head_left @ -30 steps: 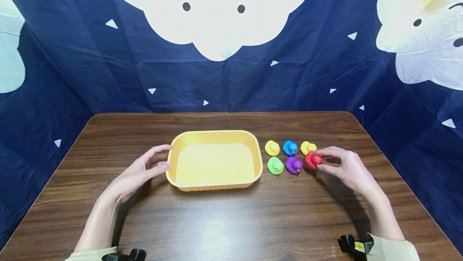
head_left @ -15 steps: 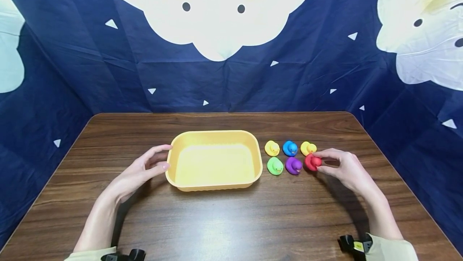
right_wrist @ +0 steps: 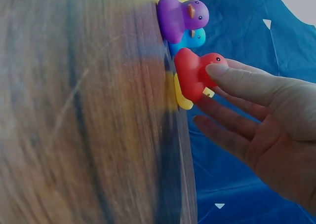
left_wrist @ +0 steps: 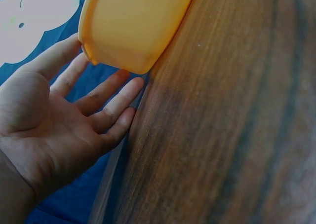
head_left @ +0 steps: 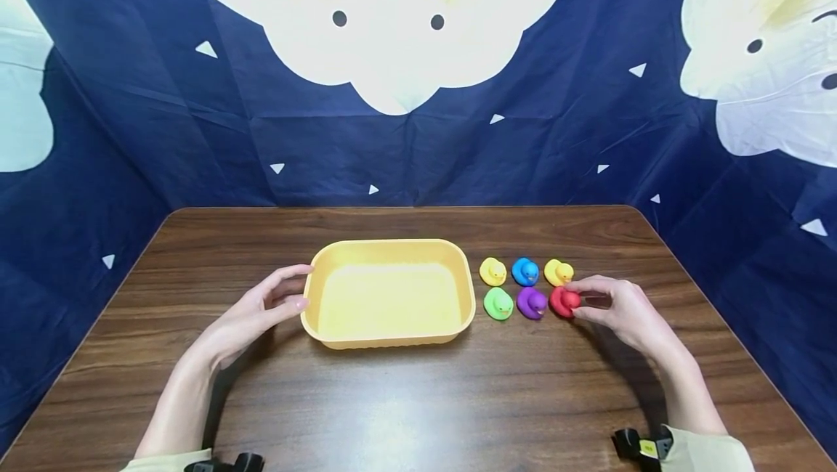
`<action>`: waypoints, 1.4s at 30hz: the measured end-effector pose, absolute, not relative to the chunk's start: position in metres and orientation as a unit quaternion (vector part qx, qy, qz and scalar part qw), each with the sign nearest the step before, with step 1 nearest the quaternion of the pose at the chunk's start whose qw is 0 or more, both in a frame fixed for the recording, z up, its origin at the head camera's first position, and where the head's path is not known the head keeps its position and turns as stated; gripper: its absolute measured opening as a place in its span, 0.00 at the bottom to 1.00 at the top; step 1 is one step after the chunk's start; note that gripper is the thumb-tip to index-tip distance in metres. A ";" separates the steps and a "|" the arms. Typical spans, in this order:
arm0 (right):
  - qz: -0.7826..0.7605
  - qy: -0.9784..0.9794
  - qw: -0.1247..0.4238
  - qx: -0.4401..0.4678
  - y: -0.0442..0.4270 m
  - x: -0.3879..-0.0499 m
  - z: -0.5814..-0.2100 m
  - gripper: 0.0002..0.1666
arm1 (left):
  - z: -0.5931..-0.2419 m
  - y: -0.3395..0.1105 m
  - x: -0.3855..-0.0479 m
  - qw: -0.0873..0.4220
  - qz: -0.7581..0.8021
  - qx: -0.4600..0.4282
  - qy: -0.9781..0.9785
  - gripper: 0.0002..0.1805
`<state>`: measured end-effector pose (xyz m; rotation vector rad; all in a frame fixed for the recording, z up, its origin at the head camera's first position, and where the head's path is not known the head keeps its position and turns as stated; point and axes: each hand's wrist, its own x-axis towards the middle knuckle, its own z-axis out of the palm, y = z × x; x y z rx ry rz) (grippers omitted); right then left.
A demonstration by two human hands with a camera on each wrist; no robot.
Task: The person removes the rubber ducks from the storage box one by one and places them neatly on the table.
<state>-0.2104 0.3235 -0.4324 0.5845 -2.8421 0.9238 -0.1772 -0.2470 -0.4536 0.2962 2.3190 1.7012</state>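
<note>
My right hand (head_left: 631, 312) pinches a red rubber duck (head_left: 564, 302) by its head, between thumb and fingers. In the right wrist view the red duck (right_wrist: 190, 76) is at the table surface; whether its base touches I cannot tell. Beside it is a purple duck (head_left: 532, 303), then a green one (head_left: 498, 303). Behind these, a yellow duck (head_left: 492, 271), a blue duck (head_left: 525, 271) and another yellow duck (head_left: 558, 272) form a back row. My left hand (head_left: 251, 316) touches the left end of a yellow plastic basin (head_left: 390, 341) with extended fingers, thumb at its rim (left_wrist: 86, 31).
The wooden table (head_left: 392, 399) has rounded far corners and ends at a blue curtain (head_left: 327, 145) printed with white clouds. Wrist-camera straps (head_left: 644, 446) sit at the sleeve cuffs. The basin stands left of the ducks, with nothing seen inside.
The red duck, in my right hand, has come slightly toward me and down, from against the back yellow duck into line with the purple one. My left hand and the basin stay put.
</note>
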 end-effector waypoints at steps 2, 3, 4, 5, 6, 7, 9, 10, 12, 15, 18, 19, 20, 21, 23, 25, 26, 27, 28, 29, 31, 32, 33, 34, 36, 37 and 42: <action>0.303 -0.933 0.040 0.188 0.323 -0.210 -0.433 0.20 | -0.454 -0.246 -0.177 0.123 0.586 0.105 0.794 0.31; 0.303 -0.934 0.035 0.186 0.323 -0.210 -0.434 0.20 | -0.454 -0.246 -0.177 0.123 0.586 0.107 0.793 0.30; 0.302 -0.935 0.031 0.184 0.323 -0.210 -0.434 0.20 | -0.455 -0.246 -0.177 0.123 0.587 0.108 0.793 0.30; 0.299 -0.937 0.027 0.181 0.323 -0.211 -0.434 0.20 | -0.455 -0.245 -0.177 0.122 0.587 0.109 0.793 0.30; 0.296 -0.938 0.024 0.179 0.323 -0.211 -0.434 0.20 | -0.455 -0.245 -0.177 0.122 0.587 0.110 0.793 0.30; 0.292 -0.940 0.022 0.177 0.323 -0.211 -0.434 0.20 | -0.455 -0.245 -0.177 0.121 0.587 0.110 0.793 0.30; 0.288 -0.941 0.021 0.176 0.323 -0.211 -0.434 0.20 | -0.455 -0.245 -0.177 0.122 0.585 0.110 0.794 0.30; 0.286 -0.942 0.023 0.177 0.323 -0.211 -0.434 0.20 | -0.456 -0.245 -0.177 0.122 0.585 0.110 0.794 0.30; 0.283 -0.942 0.026 0.178 0.324 -0.211 -0.434 0.20 | -0.456 -0.245 -0.178 0.123 0.584 0.110 0.795 0.30; 0.284 -0.942 0.027 0.177 0.324 -0.211 -0.435 0.21 | -0.455 -0.245 -0.178 0.123 0.584 0.109 0.795 0.30; 0.286 -0.942 0.025 0.174 0.324 -0.211 -0.436 0.21 | -0.455 -0.245 -0.178 0.124 0.584 0.108 0.795 0.30; 0.286 -0.942 0.023 0.173 0.324 -0.211 -0.436 0.21 | -0.455 -0.245 -0.177 0.124 0.584 0.108 0.795 0.30; 0.285 -0.943 0.023 0.172 0.324 -0.211 -0.437 0.21 | -0.455 -0.244 -0.177 0.125 0.584 0.108 0.795 0.30; 0.284 -0.943 0.022 0.172 0.324 -0.211 -0.437 0.21 | -0.454 -0.244 -0.177 0.125 0.585 0.108 0.794 0.30; 0.283 -0.944 0.021 0.170 0.324 -0.211 -0.437 0.21 | -0.454 -0.244 -0.177 0.126 0.585 0.108 0.794 0.30; 0.280 -0.945 0.021 0.169 0.324 -0.211 -0.437 0.21 | -0.454 -0.243 -0.177 0.127 0.585 0.107 0.793 0.31; 0.280 -0.945 0.021 0.169 0.324 -0.211 -0.437 0.21 | -0.454 -0.243 -0.177 0.127 0.585 0.107 0.794 0.31; 0.280 -0.945 0.021 0.168 0.324 -0.211 -0.437 0.21 | -0.454 -0.243 -0.177 0.127 0.585 0.106 0.794 0.31; 0.280 -0.945 0.021 0.169 0.324 -0.211 -0.437 0.21 | -0.454 -0.243 -0.177 0.127 0.585 0.106 0.794 0.31; 0.280 -0.945 0.022 0.169 0.324 -0.211 -0.437 0.21 | -0.454 -0.243 -0.176 0.126 0.586 0.106 0.794 0.31; 0.280 -0.945 0.022 0.170 0.324 -0.211 -0.437 0.21 | -0.454 -0.243 -0.176 0.125 0.586 0.106 0.794 0.31; 0.280 -0.945 0.023 0.170 0.324 -0.212 -0.438 0.21 | -0.454 -0.243 -0.176 0.124 0.586 0.107 0.794 0.31; 0.278 -0.945 0.024 0.170 0.324 -0.212 -0.438 0.21 | -0.454 -0.244 -0.176 0.123 0.586 0.107 0.794 0.31; 0.277 -0.945 0.024 0.169 0.324 -0.212 -0.438 0.21 | -0.454 -0.244 -0.176 0.122 0.586 0.107 0.794 0.31; 0.278 -0.946 0.022 0.167 0.323 -0.213 -0.438 0.21 | -0.454 -0.244 -0.176 0.121 0.586 0.107 0.794 0.31; 0.279 -0.946 0.020 0.166 0.323 -0.213 -0.438 0.22 | -0.454 -0.244 -0.176 0.121 0.586 0.107 0.794 0.31; 0.285 -0.945 0.017 0.160 0.323 -0.213 -0.436 0.23 | -0.454 -0.246 -0.176 0.120 0.588 0.108 0.793 0.30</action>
